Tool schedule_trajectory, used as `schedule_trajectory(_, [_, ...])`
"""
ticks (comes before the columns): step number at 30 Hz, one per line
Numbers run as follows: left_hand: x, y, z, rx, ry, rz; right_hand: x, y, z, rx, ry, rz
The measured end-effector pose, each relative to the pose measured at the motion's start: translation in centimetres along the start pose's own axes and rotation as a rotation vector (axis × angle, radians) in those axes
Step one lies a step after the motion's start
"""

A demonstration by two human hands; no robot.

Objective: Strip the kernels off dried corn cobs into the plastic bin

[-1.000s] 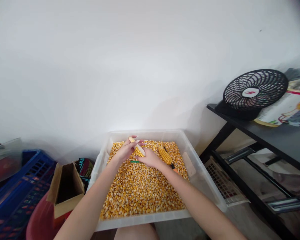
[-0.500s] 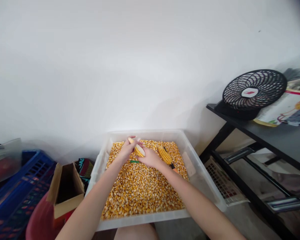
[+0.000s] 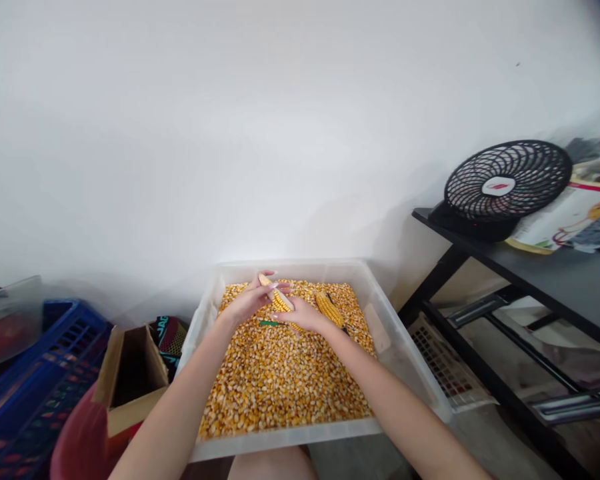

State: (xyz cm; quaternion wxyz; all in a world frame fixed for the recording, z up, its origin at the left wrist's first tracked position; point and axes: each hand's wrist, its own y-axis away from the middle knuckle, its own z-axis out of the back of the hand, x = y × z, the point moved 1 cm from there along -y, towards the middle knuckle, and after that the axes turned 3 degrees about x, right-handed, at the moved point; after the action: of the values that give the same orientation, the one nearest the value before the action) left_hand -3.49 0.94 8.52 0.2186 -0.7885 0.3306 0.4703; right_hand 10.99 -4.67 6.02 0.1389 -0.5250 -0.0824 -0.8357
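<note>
While both hands' grip holds a corn cob [image 3: 279, 299], loose kernels [image 3: 280, 380] fill the bin [image 3: 410, 353].

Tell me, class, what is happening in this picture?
A person holds a partly stripped yellow corn cob between the left hand and the right hand, over a clear plastic tub filled with loose yellow corn kernels. A second, full yellow corn cob lies on the kernels beside the right hand. A black round fan stands on the black shelf to the right.
</note>
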Motion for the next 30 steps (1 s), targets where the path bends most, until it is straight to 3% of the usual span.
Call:
schedule_trajectory(3, [0.0, -0.3, -0.1, -0.018, 0.025, 0.011, -0.2, -0.1, 0.0, -0.046, 0.067, -0.001])
schedule_trajectory(8, [0.4, -0.4, 0.2, -0.205, -0.174, 0.018, -0.5, 0.0, -0.3, -0.102, 0.178, -0.022])
schedule_trajectory(14, [0.3, -0.1, 0.5, -0.087, -0.130, 0.021, -0.8, -0.2, -0.4, -0.066, 0.187, -0.025])
schedule_trajectory(17, [0.3, -0.2, 0.5, -0.095, -0.114, -0.012, -0.8, -0.2, -0.5, -0.084, 0.207, -0.003])
schedule_trajectory(22, [1.2, -0.9, -0.2, -0.198, -0.061, -0.116, -0.6, 0.0, -0.7, -0.222, 0.321, -0.023])
schedule_trajectory(27, [2.6, -1.5, -1.8, -0.444, -0.082, -0.269, -0.5, -0.1, -1.9, -0.325, 0.396, -0.145])
schedule_trajectory(30, [2.9, -1.5, -2.2, -0.451, -0.047, -0.255, -0.4, -0.1, -2.4, -0.360, 0.424, -0.195])
